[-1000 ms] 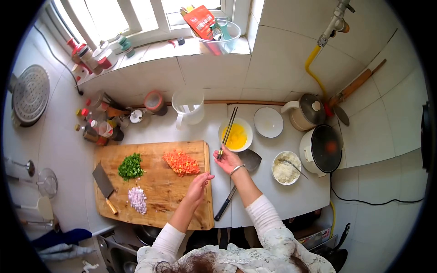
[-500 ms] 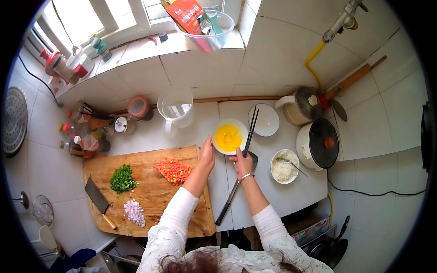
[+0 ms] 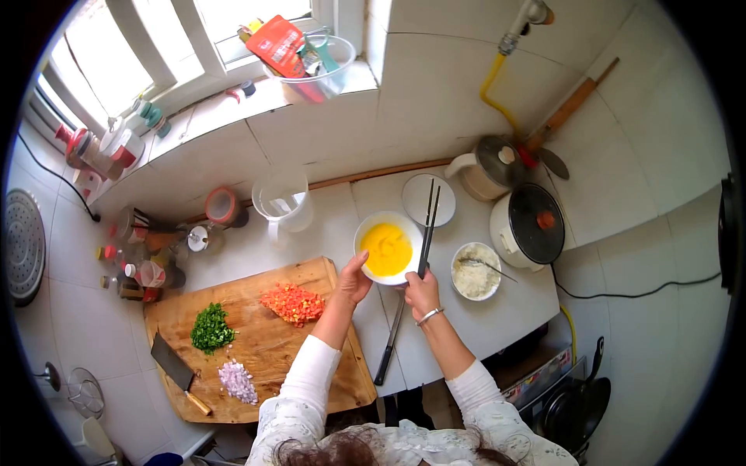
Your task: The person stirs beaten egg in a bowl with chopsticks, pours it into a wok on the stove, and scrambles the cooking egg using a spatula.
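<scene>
A white bowl (image 3: 360,231) of beaten egg (image 3: 387,250) is between my hands, over the counter's middle. My left hand (image 3: 354,281) grips its left rim, thumb on top. My right hand (image 3: 422,292) is closed around a pair of dark chopsticks (image 3: 428,229), which point away from me. Its fingers also touch the bowl's lower right rim. Beneath the bowl lies a spatula with a black handle (image 3: 385,359); its head is hidden. Right of my right hand, a bowl (image 3: 465,289) holds white flour with a spoon (image 3: 491,267) in it.
The cutting board (image 3: 284,373) carries chopped greens (image 3: 211,328), diced orange-red pieces (image 3: 293,304), chopped onion (image 3: 238,381) and a cleaver (image 3: 172,361). Behind stand a clear jug (image 3: 284,206) and a white plate (image 3: 435,198). Lidded pots (image 3: 531,225) are at right, bottles (image 3: 155,273) at left.
The egg bowl has come nearer to me and looks raised, carried by both hands. It now covers the spatula's head. The camera view has turned slightly.
</scene>
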`<state>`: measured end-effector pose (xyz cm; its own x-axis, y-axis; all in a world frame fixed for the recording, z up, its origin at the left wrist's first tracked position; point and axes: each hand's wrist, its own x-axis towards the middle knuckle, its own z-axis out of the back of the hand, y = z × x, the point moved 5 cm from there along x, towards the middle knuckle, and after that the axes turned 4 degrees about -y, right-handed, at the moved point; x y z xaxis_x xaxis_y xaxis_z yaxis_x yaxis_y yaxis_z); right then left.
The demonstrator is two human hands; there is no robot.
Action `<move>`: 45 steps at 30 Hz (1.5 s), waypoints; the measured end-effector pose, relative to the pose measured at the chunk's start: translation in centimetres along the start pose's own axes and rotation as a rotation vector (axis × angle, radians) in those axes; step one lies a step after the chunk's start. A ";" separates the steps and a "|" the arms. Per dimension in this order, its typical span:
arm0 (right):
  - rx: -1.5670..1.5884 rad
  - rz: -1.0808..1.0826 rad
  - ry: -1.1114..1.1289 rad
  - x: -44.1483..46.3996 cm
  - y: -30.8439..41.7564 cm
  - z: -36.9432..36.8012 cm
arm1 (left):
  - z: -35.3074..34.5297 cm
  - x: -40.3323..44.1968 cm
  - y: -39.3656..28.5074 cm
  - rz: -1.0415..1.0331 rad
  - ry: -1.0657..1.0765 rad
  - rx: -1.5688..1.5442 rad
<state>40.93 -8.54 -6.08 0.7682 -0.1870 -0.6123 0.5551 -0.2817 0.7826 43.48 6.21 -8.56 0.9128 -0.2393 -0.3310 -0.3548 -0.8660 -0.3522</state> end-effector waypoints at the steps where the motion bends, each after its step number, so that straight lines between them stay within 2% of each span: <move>1: 0.026 -0.011 0.010 -1.4 0.3 0.8 | -0.2 -0.7 0.6 -0.007 -0.031 0.042; 3: 0.081 -0.021 0.026 -4.7 1.5 2.5 | -1.6 -2.3 1.9 -0.019 -0.079 0.128; 4: 0.113 0.013 0.070 -6.0 1.7 3.6 | -2.9 -3.4 2.5 -0.059 -0.092 0.113; 7: 0.107 0.013 0.104 -11.4 3.5 7.9 | -7.4 -7.5 4.4 0.007 -0.035 0.031; 11: 0.084 0.277 0.110 -18.6 4.9 15.6 | -10.6 -12.8 7.8 0.101 -0.026 0.053; 13: 0.081 0.343 0.096 -22.2 5.0 19.4 | -10.8 -15.1 9.9 0.163 -0.043 0.072; 15: 0.239 0.316 0.134 -25.2 4.1 23.2 | -10.8 -17.7 12.0 0.207 -0.077 0.072; 17: 0.210 0.223 0.281 -26.1 1.4 28.2 | -11.8 -20.4 14.1 0.217 -0.078 0.038; 18: 0.201 0.243 0.275 -27.6 1.8 29.3 | -12.6 -21.8 15.0 0.219 -0.086 0.023; 20: 0.188 0.299 0.254 -32.1 2.8 31.3 | -12.5 -23.5 17.4 0.219 -0.087 0.028; 22: 0.032 0.524 0.431 -36.9 4.3 32.6 | -12.7 -25.7 19.8 0.244 -0.107 0.058; 24: -0.047 0.588 0.490 -41.2 5.1 34.7 | -12.1 -27.9 21.9 0.242 -0.162 0.079; 27: -0.427 0.700 0.118 -46.0 4.6 40.8 | -14.5 -30.0 25.4 0.316 -0.138 0.108; 28: -0.362 0.877 0.092 -47.3 4.9 42.3 | -16.3 -31.1 26.6 0.333 -0.086 0.121; 29: -0.306 0.945 0.071 -48.5 4.5 44.1 | -17.6 -31.6 27.8 0.342 -0.038 0.129; 31: -0.144 0.976 -0.299 -51.0 3.9 47.6 | -19.2 -32.1 30.8 0.401 0.018 0.160; 33: -0.218 0.874 -0.672 -53.6 3.9 51.2 | -20.1 -32.7 32.9 0.437 0.044 0.202; 35: -0.374 0.996 -0.901 -56.4 4.7 53.8 | -21.5 -32.7 34.7 0.485 0.049 0.257; 37: -0.338 1.162 -0.922 -58.4 3.5 56.2 | -23.4 -32.6 37.1 0.552 0.106 0.292; 40: -0.017 1.175 -0.864 -60.5 2.6 56.4 | -25.2 -31.6 40.9 0.698 0.171 0.334; 44: 0.157 0.955 -0.860 -60.2 2.2 56.1 | -28.0 -30.5 45.6 0.842 0.255 0.361; 45: 0.198 0.961 -0.825 -60.0 2.2 56.1 | -28.6 -30.4 46.6 0.866 0.261 0.372</move>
<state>-21.80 -50.73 26.03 0.3685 -0.8973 0.2431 -0.2208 0.1695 0.9605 4.98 -39.43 10.10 0.3065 -0.8556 -0.4172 -0.9239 -0.1618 -0.3468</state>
